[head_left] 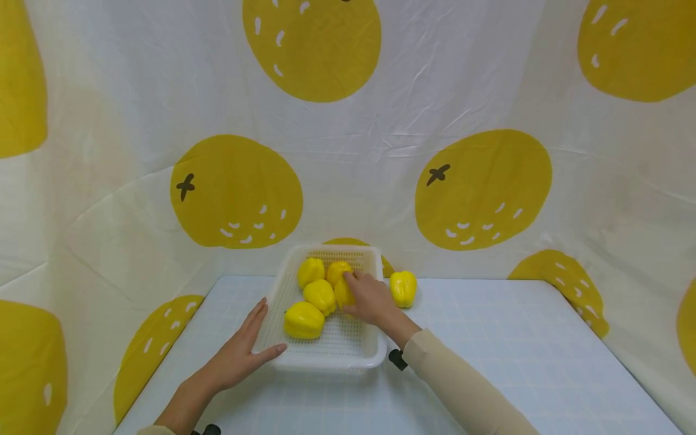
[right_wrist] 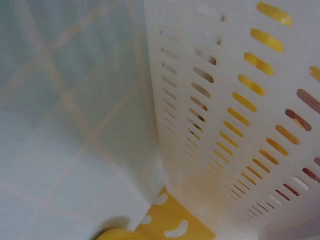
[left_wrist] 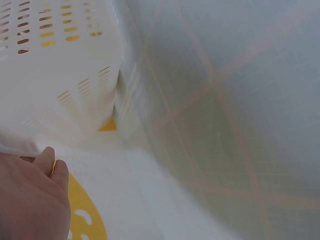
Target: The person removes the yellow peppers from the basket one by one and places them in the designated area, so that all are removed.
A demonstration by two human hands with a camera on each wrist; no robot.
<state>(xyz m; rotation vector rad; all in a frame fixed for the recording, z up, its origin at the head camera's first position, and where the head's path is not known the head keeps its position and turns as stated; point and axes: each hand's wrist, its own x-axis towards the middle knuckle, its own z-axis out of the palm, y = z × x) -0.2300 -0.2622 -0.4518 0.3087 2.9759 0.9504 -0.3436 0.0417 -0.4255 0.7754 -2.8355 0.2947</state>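
A white perforated plastic basket (head_left: 350,361) stands on the table, several yellow bell peppers inside. My left hand (head_left: 231,359) rests at its near left corner, straight fingers along the outside and thumb across the rim. In the left wrist view, the left fingertips (left_wrist: 46,159) are right at the rim. Reaching over the right side, my right hand (head_left: 372,296) grips a yellow bell pepper (head_left: 344,293) inside the basket, partly hidden by the fingers. Beside it lie other bell peppers, one behind (head_left: 338,272) and one to the left (head_left: 319,296).
Another yellow bell pepper (head_left: 403,289) stands on the table just right of the basket. The table (head_left: 489,350) has a pale checked cover. A white curtain (head_left: 359,169) with big yellow fruit prints hangs close behind the basket and along both sides.
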